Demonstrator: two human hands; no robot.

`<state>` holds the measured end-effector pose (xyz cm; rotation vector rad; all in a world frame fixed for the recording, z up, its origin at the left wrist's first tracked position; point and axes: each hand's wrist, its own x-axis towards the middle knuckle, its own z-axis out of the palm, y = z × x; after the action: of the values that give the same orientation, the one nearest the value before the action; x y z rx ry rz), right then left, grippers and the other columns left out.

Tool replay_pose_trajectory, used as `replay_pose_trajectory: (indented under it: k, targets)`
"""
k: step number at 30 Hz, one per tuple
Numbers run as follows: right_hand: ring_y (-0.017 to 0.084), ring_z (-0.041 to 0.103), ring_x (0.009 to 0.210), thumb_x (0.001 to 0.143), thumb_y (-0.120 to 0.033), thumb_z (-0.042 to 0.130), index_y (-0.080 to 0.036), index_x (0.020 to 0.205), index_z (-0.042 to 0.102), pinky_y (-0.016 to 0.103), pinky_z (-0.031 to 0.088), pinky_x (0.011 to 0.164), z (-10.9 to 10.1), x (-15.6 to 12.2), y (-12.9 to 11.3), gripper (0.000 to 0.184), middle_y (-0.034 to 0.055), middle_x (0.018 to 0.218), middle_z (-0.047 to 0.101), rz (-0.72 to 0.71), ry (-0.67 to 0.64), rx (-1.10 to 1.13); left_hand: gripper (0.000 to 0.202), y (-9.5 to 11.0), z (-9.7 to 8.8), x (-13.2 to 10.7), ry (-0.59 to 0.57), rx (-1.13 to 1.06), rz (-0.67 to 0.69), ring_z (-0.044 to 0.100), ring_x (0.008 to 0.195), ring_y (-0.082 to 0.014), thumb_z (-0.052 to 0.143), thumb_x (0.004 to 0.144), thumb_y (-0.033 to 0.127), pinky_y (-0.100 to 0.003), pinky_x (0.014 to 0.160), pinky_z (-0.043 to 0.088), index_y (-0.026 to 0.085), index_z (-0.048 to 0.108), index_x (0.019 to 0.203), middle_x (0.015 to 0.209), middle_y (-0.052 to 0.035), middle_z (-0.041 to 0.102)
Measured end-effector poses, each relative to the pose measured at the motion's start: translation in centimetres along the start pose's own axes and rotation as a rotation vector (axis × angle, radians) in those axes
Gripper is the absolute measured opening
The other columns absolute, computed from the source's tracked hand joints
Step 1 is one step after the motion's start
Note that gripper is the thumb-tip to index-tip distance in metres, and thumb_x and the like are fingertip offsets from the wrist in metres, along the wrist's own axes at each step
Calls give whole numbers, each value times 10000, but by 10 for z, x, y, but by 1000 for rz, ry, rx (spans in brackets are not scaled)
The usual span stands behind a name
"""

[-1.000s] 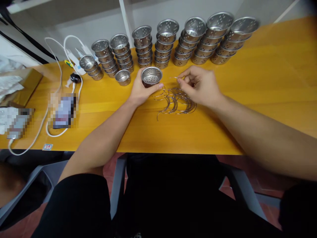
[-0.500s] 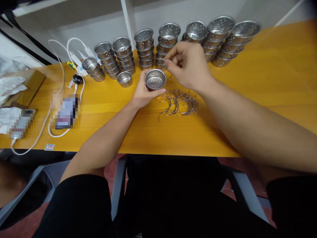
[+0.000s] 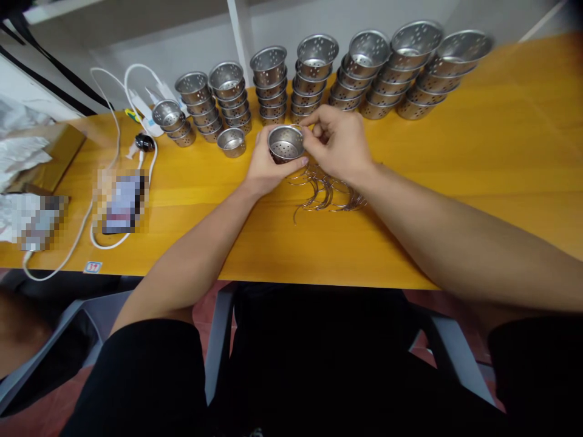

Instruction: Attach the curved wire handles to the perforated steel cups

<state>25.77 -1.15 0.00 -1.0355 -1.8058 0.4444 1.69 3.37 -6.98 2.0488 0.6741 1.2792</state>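
Observation:
My left hand (image 3: 264,167) is wrapped round a small perforated metal cup (image 3: 286,145), its open top facing up towards me. Close against the cup's right rim, my right hand (image 3: 337,143) pinches a thin curved metal wire (image 3: 296,126) between thumb and forefinger. Most of that wire is hidden by the fingers and the rim. Below my right hand, a loose pile of curved wires (image 3: 324,193) lies on the table, partly covered by the wrist.
Several stacks of perforated cups (image 3: 272,91) line the back of the yellow table (image 3: 273,243). One single cup (image 3: 232,142) stands left of my hands. Further left are a phone (image 3: 122,203), white cables, another device (image 3: 44,221) and a cardboard box (image 3: 68,152).
My right hand has moved down and left with the wire, from above the cup's right side to its rim. My left hand still holds the cup in about the same place.

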Motion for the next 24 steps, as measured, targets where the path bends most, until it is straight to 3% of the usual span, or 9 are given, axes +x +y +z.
replay_pose_trajectory:
  k: [4, 8, 15, 19, 24]
  targets:
    - [341, 715, 849, 1093, -751, 940, -389, 1016, 799, 563, 649, 803, 2, 1, 3, 396, 53, 831, 740, 31, -11, 43, 1154, -31, 8, 2, 61, 12, -31, 740, 1582, -399, 1106, 850, 907, -662, 1455, 565, 272, 587, 1662, 1574, -147, 742]
    - [287, 640, 763, 1087, -641, 944, -375, 962, 798, 525, 590, 744, 3, 2, 2, 328, 34, 811, 736, 37, -41, 80, 1199, -51, 11, 3, 30, 18, -7, 715, 1626, -405, 1086, 835, 953, -639, 1458, 548, 296, 541, 1676, 1619, -141, 709]
    - [277, 622, 693, 1059, -482, 952, -345, 910, 780, 489, 569, 681, 4, 5, -2, 265, 25, 784, 722, 49, -44, 68, 1171, -48, 11, 1, 14, -68, 39, 813, 1457, -358, 1108, 815, 930, -597, 1358, 653, 289, 546, 1617, 1563, -130, 731]
    - [296, 618, 671, 1040, -508, 957, -363, 875, 762, 505, 553, 647, 3, 6, -1, 294, 29, 771, 710, 53, -44, 49, 1231, -43, 12, -1, -8, -49, 3, 778, 1525, -384, 1125, 788, 921, -620, 1396, 621, 295, 518, 1657, 1585, -133, 709]
    - [311, 631, 674, 1027, -579, 991, -374, 918, 776, 502, 554, 625, 6, 7, 0, 316, 19, 727, 654, 72, -49, 45, 1243, -35, 11, -2, -18, 1, -20, 701, 1614, -408, 1076, 850, 943, -640, 1459, 544, 314, 476, 1740, 1586, -126, 684]
